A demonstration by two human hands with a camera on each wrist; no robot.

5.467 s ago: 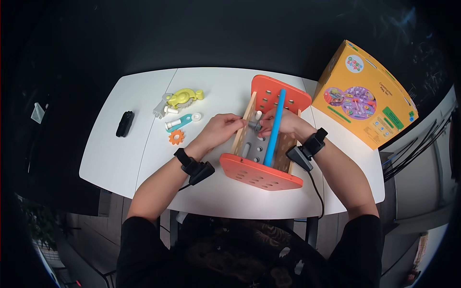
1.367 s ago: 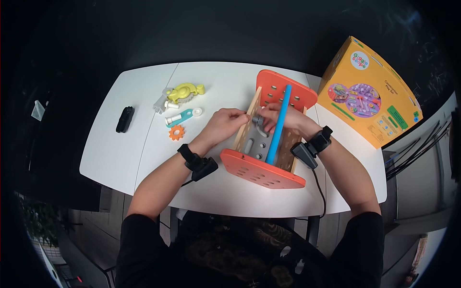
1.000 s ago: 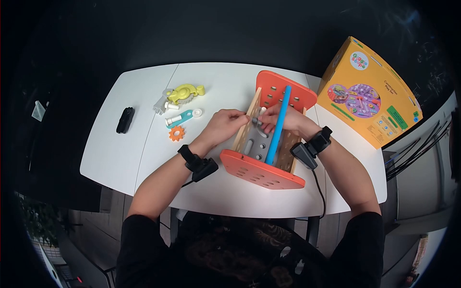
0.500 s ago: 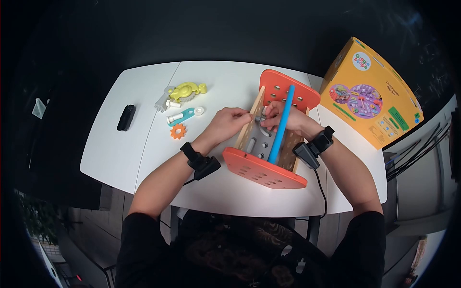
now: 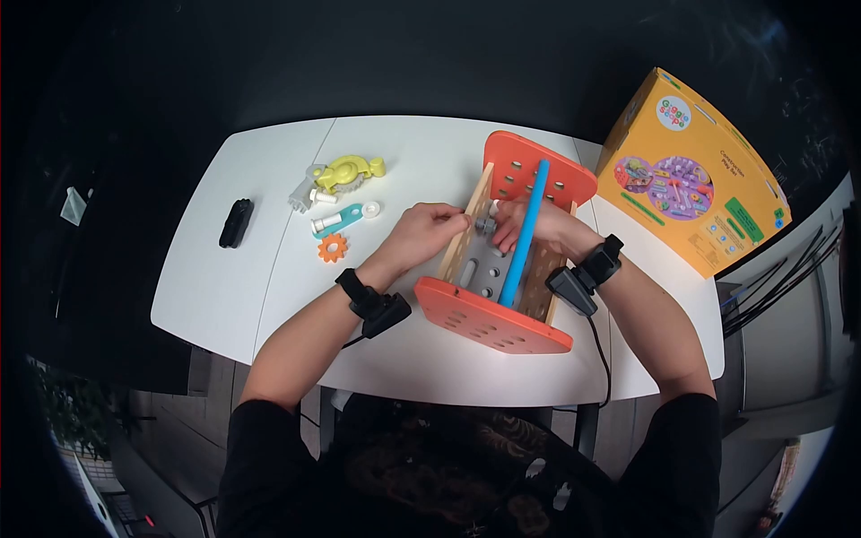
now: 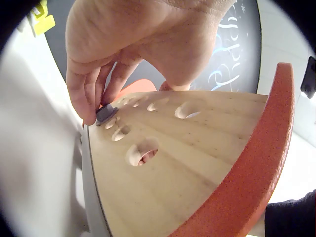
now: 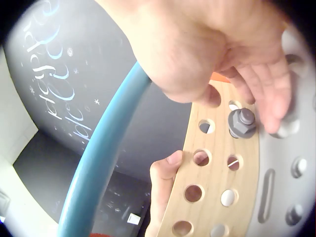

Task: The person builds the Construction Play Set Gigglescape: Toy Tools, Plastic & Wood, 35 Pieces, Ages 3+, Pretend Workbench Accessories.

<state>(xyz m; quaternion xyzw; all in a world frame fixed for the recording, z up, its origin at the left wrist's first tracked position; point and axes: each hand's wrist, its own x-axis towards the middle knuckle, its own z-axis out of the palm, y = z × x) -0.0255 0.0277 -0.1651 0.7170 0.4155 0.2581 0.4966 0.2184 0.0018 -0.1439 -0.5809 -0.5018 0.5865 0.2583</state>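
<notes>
The orange-ended toy workbench (image 5: 493,316) stands before me, with wooden side panels full of holes. A grey bolt (image 6: 106,113) passes through the near wooden panel (image 6: 192,148), its head on the outer face. My left hand (image 5: 420,237) reaches over that panel's outside, fingertips at the bolt head and thumb (image 7: 175,158) at the panel's edge. On the inner face, a grey nut (image 7: 241,129) sits around the bolt's end. My right hand (image 7: 207,54) is inside the frame past the blue bar (image 7: 106,143), its fingers extended beside the nut and apart from it.
On the table's left (image 5: 206,296) lie a yellow-green toy saw (image 5: 345,172), a teal strip (image 5: 345,218) with white fasteners, an orange gear (image 5: 332,248) and a black case (image 5: 236,223). A yellow box (image 5: 708,179) stands at the back right. Cables run from the wrist cameras.
The nut sits closer to the panel than several seconds ago. My right fingers, pinched at it half a second ago, are now spread off it. My left hand keeps its place.
</notes>
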